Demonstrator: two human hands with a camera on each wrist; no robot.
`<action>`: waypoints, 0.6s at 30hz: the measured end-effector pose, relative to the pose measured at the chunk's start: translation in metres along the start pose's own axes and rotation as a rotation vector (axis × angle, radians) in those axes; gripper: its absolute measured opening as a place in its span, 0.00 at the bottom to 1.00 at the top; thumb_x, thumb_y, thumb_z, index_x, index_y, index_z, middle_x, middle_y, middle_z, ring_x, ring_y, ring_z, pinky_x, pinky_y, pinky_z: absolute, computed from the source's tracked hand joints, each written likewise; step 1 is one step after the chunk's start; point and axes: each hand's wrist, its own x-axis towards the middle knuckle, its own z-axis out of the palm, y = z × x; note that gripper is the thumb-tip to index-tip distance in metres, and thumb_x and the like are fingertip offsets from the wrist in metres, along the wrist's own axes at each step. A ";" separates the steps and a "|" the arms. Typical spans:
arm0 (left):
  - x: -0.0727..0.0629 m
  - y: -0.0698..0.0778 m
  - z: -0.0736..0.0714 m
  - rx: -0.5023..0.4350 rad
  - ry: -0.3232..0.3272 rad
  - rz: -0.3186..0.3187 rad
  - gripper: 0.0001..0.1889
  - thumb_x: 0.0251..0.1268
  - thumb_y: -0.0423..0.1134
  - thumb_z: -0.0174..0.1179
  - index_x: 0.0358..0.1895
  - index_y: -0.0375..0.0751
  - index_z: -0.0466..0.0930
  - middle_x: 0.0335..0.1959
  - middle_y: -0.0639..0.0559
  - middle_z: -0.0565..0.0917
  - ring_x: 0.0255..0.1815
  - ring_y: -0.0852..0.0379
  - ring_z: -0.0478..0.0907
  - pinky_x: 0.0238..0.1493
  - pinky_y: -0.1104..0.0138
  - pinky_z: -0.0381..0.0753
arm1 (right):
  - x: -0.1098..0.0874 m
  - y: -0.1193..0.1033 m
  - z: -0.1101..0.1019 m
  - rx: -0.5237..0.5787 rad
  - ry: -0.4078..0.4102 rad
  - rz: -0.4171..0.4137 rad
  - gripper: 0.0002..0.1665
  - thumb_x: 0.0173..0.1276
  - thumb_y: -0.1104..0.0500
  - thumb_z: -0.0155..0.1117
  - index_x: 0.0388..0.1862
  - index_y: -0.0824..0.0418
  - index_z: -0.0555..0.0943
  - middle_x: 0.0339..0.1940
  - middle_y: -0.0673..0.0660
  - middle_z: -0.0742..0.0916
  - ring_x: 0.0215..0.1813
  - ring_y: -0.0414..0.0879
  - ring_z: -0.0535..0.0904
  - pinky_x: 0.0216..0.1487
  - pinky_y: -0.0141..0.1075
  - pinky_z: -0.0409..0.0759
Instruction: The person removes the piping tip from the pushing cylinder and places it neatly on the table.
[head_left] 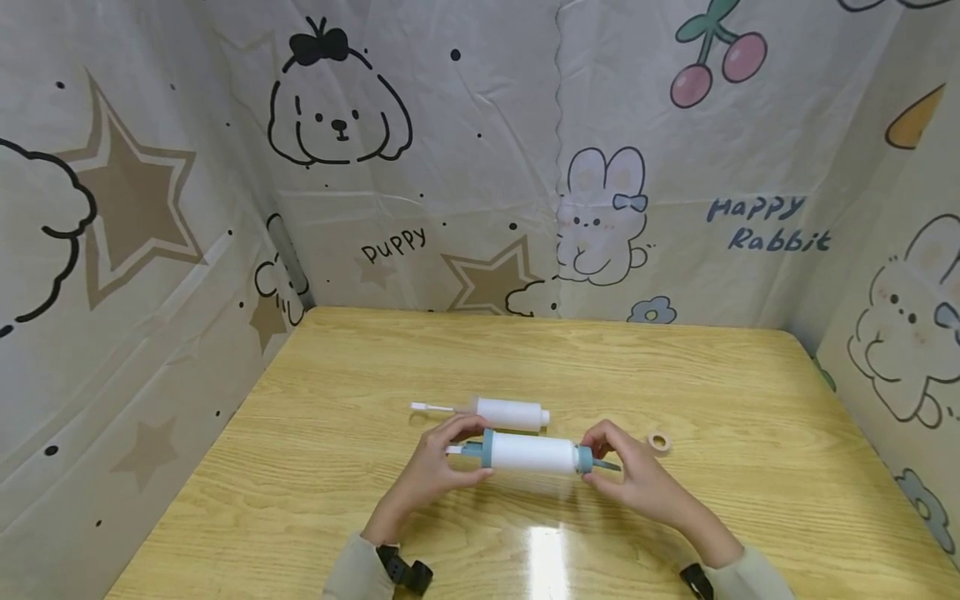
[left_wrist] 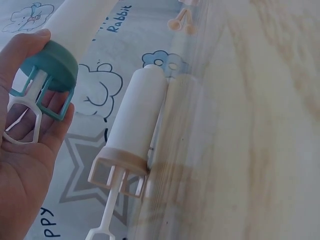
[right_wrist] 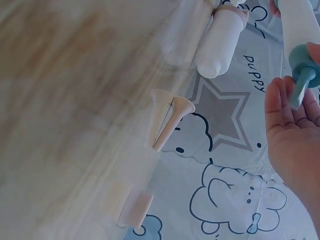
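A white syringe-like tube (head_left: 532, 453) with teal ends is held level in both hands above the table. My left hand (head_left: 444, 460) grips its teal flanged collar (left_wrist: 57, 65), and the pale plunger handle (left_wrist: 37, 120) passes beside the palm. At the other end, my right hand (head_left: 626, 468) holds the teal cap (right_wrist: 302, 59), from which a slim teal nozzle (right_wrist: 300, 90) points out over the fingers. Just behind lies a second white tube (head_left: 510, 412) with a beige collar (left_wrist: 122, 159), its white plunger rod (left_wrist: 112, 200) drawn out to the left.
A beige ring (head_left: 659, 442) sits on the wooden table (head_left: 360, 358) beyond the right hand. Near it, a beige flared nozzle (right_wrist: 175, 122) shows in the right wrist view. Printed fabric (head_left: 480, 167) walls off the back and both sides.
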 end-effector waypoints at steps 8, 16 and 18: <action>-0.007 -0.004 -0.009 0.028 0.018 -0.013 0.29 0.52 0.34 0.74 0.59 0.33 0.75 0.58 0.39 0.79 0.56 0.53 0.81 0.56 0.50 0.82 | -0.002 0.003 -0.003 -0.013 0.016 -0.002 0.20 0.60 0.66 0.71 0.47 0.57 0.73 0.38 0.46 0.80 0.42 0.33 0.75 0.44 0.30 0.79; -0.010 -0.008 -0.017 0.092 -0.044 -0.085 0.28 0.53 0.39 0.74 0.58 0.38 0.76 0.56 0.46 0.81 0.57 0.50 0.80 0.60 0.55 0.82 | -0.003 0.003 -0.004 -0.011 0.005 -0.018 0.20 0.61 0.67 0.70 0.47 0.56 0.73 0.38 0.45 0.79 0.41 0.33 0.74 0.43 0.32 0.79; -0.010 -0.010 -0.018 0.105 -0.058 -0.096 0.28 0.54 0.40 0.73 0.58 0.39 0.76 0.55 0.48 0.81 0.56 0.48 0.81 0.59 0.56 0.82 | -0.003 0.003 -0.004 -0.012 0.001 -0.020 0.20 0.61 0.67 0.70 0.47 0.56 0.73 0.38 0.45 0.79 0.41 0.33 0.74 0.42 0.33 0.79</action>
